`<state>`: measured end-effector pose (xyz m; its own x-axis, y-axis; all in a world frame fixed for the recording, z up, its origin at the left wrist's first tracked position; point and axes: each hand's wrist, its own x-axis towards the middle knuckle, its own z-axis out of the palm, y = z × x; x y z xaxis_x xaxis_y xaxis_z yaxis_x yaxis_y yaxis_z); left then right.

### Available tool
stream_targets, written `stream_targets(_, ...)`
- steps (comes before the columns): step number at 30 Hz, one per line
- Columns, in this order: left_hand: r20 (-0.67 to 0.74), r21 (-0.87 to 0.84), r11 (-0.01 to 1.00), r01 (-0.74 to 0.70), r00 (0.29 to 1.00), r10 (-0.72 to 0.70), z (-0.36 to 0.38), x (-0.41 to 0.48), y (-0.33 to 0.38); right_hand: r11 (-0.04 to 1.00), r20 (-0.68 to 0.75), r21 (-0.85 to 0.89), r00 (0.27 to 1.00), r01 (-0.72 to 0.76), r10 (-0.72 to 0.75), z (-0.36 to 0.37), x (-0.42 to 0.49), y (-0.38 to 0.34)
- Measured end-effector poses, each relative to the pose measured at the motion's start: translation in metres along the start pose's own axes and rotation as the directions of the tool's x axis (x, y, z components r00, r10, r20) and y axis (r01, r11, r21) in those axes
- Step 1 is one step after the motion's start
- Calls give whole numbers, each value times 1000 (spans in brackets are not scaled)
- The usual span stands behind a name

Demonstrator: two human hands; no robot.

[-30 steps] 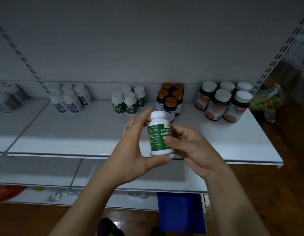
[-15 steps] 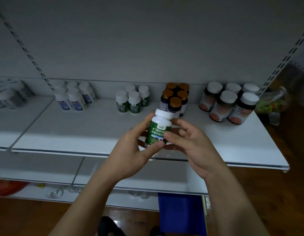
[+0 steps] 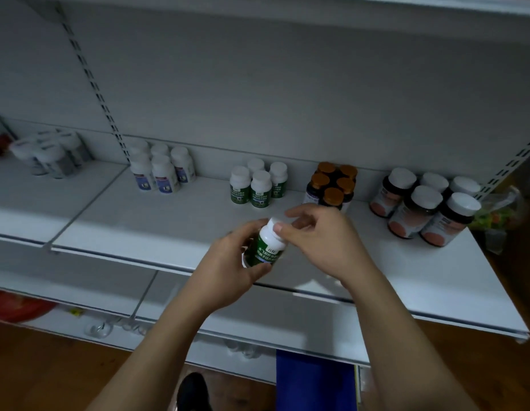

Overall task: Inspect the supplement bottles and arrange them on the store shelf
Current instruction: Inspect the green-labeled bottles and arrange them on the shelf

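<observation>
Green-label bottle (image 3: pixel 268 247) tilted, body wrapped by left hand (image 3: pixel 228 268) fingers; cap pinched by right hand (image 3: pixel 323 241) fingertips. Judged light, rigid, smooth plastic; best gripped mid-body.

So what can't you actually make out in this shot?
All in the head view:
- Green-label bottle: its base is hidden by the left hand and part of its cap by the right hand. The small print is too fine to read.
- Far-left bottles: blurred, labels unreadable.
- Red object on the lower level: cut off by the left edge.
- Bag: dim and blurred, contents unclear.
</observation>
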<state>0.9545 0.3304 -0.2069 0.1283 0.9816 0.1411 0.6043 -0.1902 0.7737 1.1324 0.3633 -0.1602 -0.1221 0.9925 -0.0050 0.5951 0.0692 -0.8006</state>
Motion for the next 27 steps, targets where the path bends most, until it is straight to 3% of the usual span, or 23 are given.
stream_targets(4, -38, 10, 1000, 20, 999, -20, -11, 8, -10, 987, 29, -156, 999, 46, -42, 12, 15, -21)
stream_targets(13, 4, 107, 994, -33, 999, 33, -43, 32, -38, 965, 23, -262, 1000, -4, 11, 34, 51, -55)
stream_targets(20, 74, 470, 882, 27, 995, -70, -88, 52, -73, 940, -156, -339, 982, 47, -106, 29, 110, -97)
stream_targets(27, 144, 495, 867, 51, 980, -140, -119, 77, -95, 902, -201, -430, 968, 49, -148, 71, 184, -123)
